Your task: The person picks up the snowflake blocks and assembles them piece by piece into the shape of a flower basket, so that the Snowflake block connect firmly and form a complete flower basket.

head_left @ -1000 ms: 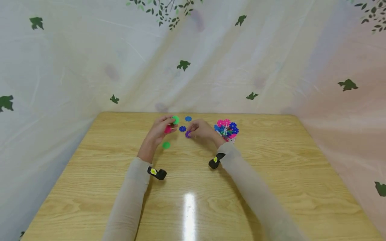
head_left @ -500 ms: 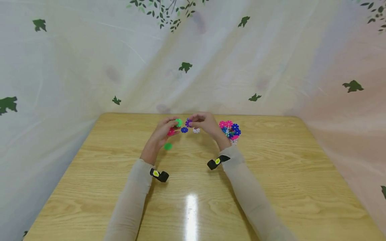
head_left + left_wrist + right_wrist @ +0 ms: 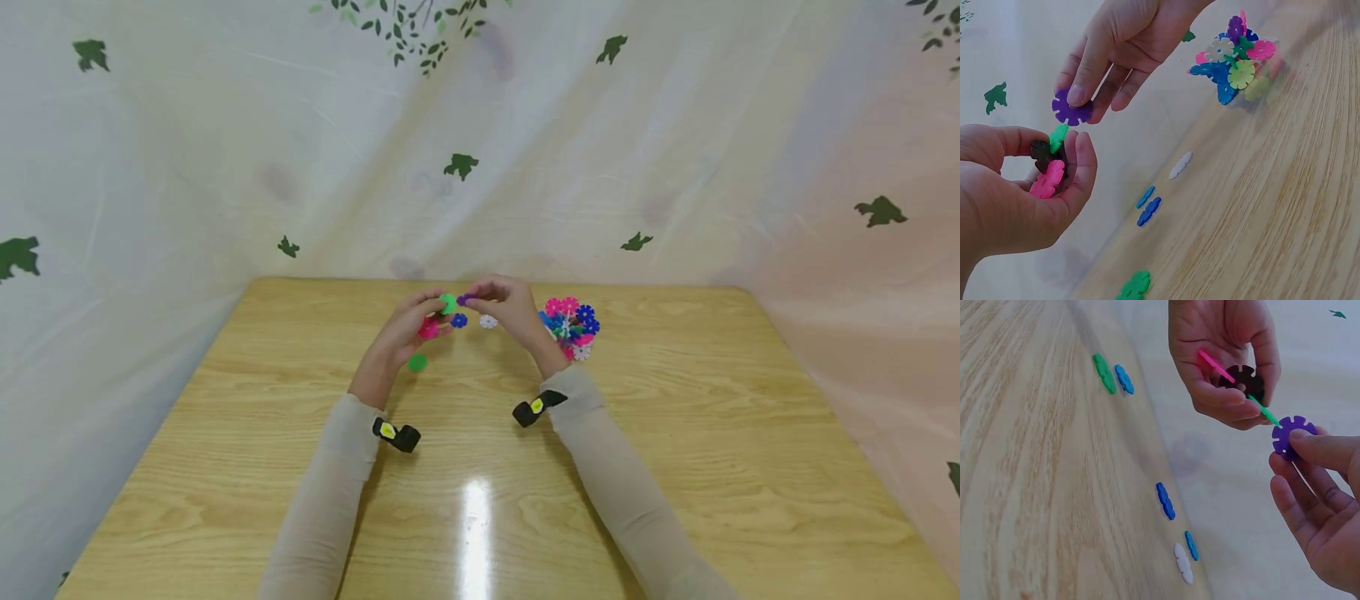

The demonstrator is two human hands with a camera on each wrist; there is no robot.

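My left hand (image 3: pixel 401 329) grips a short chain of notched, flower-shaped plastic discs: a pink disc (image 3: pixel 1047 181), a dark disc (image 3: pixel 1252 380) and a bright green disc (image 3: pixel 448 303). In the right wrist view the dark disc sits between the other two, slotted into them edge to edge. My right hand (image 3: pixel 513 312) pinches a purple disc (image 3: pixel 1284 442) between thumb and fingers. The purple disc's notched rim is right at the green disc's outer edge. Both hands are raised over the far part of the table.
Loose discs lie near the table's far edge: a green disc (image 3: pixel 417 362), a dark blue disc (image 3: pixel 459 320), a white disc (image 3: pixel 488 322) and light blue discs (image 3: pixel 1124 379). A mixed-colour heap of discs (image 3: pixel 572 325) is right of my right hand. A leaf-patterned curtain (image 3: pixel 360 167) hangs behind.
My right hand has lifted the purple disc up from beside the loose discs and brought it left to the green one, turning it edge-on. The white disc has come into view.
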